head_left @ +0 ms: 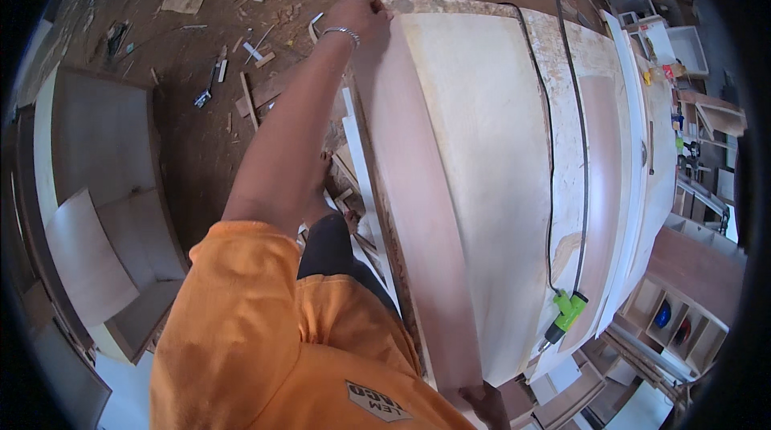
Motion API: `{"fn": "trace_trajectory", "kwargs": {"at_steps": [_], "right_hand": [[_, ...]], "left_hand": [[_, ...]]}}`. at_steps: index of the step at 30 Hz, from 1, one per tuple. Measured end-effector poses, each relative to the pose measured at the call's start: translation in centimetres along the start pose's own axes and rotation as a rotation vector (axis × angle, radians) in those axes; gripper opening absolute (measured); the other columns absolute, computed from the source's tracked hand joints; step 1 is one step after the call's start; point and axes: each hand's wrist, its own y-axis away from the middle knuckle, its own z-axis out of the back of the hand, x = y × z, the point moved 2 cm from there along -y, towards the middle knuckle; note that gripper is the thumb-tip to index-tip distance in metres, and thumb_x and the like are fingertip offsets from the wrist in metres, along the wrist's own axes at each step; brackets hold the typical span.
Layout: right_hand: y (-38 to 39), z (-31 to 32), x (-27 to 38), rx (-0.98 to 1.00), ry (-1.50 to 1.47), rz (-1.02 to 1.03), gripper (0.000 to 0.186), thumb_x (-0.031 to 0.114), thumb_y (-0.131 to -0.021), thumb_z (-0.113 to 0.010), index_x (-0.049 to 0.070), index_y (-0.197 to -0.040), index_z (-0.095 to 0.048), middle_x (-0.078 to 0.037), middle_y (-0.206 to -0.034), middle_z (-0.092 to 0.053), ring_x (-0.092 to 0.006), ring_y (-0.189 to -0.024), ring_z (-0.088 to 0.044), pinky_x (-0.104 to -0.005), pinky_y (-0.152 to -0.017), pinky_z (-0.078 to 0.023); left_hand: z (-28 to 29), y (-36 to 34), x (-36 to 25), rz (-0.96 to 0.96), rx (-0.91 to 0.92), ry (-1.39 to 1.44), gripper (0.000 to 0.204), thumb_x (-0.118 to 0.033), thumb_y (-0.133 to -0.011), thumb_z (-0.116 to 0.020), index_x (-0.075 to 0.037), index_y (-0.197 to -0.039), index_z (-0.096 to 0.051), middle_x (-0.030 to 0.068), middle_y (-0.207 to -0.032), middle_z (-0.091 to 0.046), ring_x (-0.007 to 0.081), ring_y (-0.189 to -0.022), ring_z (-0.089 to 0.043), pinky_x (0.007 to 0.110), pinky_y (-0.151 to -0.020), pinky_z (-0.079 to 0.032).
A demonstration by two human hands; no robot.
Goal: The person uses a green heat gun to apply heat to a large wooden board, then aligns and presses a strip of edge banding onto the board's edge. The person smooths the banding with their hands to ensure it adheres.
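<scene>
A long pinkish wooden board (418, 189) lies lengthwise along the left edge of the workbench, beside a wide pale plywood sheet (490, 157). My left hand (359, 19), with a bracelet at the wrist, reaches to the board's far end, its fingers curled over the end. At the near end my right hand (485, 404) grips the board's edge; it is dark and partly cut off by the lower rim. To the right of the sheet lies a green corded power drill (569, 313), its black cable running away across the bench.
A second reddish strip (598, 157) and long white strips (633, 141) lie along the bench's right side. An open wooden cabinet box (104, 141) stands on the left. Offcuts and a tool (203, 97) litter the dirt floor. A compartmented wooden box (683, 317) stands at the right.
</scene>
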Motion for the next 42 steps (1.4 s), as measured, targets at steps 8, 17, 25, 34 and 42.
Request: {"fn": "trace_trajectory", "kwargs": {"at_steps": [8, 17, 25, 34, 42], "right_hand": [[4.6, 1.9, -7.5, 0.173, -0.419, -0.015, 0.052, 0.032, -0.095, -0.077, -0.001, -0.134, -0.063, -0.012, -0.113, -0.076, -0.0232, -0.102, -0.072, -0.0418, -0.085, -0.058], [-1.8, -4.0, -6.8, -0.242, 0.130, 0.101, 0.041, 0.036, -0.095, -0.072, 0.003, -0.117, -0.066, -0.021, -0.109, -0.074, -0.0354, -0.101, -0.072, -0.0461, -0.089, -0.055], [-9.9, -6.1, -11.6, -0.143, 0.439, 0.475, 0.027, 0.031, -0.101, -0.061, 0.017, -0.123, -0.068, -0.018, -0.110, -0.066, -0.0416, -0.099, -0.069, -0.0526, -0.085, -0.057], [-8.7, -6.7, -6.6, -0.167, 0.406, 0.196, 0.029, 0.030, -0.102, -0.061, 0.010, -0.121, -0.065, -0.020, -0.110, -0.067, -0.0424, -0.098, -0.069, -0.0506, -0.086, -0.057], [-8.7, -7.3, -7.6, -0.091, 0.589, 0.278, 0.026, 0.027, -0.104, -0.056, 0.015, -0.127, -0.062, -0.016, -0.125, -0.061, -0.0395, -0.102, -0.068, -0.0515, -0.085, -0.058]], "left_hand": [[-2.9, 28.3, -1.7, 0.165, -0.372, 0.539, 0.036, -0.022, -0.103, -0.065, 0.002, -0.129, -0.069, 0.0222, -0.119, -0.071, 0.0344, -0.112, -0.068, 0.042, -0.101, -0.051], [-6.9, 37.2, -6.3, 0.316, -0.352, 0.525, 0.050, -0.025, -0.105, -0.062, 0.004, -0.146, -0.055, 0.0235, -0.143, -0.055, 0.0376, -0.135, -0.051, 0.044, -0.117, -0.040], [-7.5, 37.5, -6.7, 0.270, -0.413, 0.523, 0.049, -0.017, -0.102, -0.063, 0.005, -0.146, -0.055, 0.0226, -0.140, -0.054, 0.0381, -0.132, -0.049, 0.044, -0.116, -0.040], [-8.6, 37.2, -6.6, 0.266, -0.522, 0.544, 0.041, -0.013, -0.102, -0.062, 0.003, -0.140, -0.061, 0.0204, -0.134, -0.060, 0.0364, -0.127, -0.053, 0.043, -0.113, -0.043], [-8.9, 37.5, -6.3, 0.233, -0.615, 0.500, 0.036, -0.011, -0.101, -0.063, 0.002, -0.134, -0.064, 0.0205, -0.130, -0.062, 0.0363, -0.121, -0.056, 0.044, -0.109, -0.045]]}}
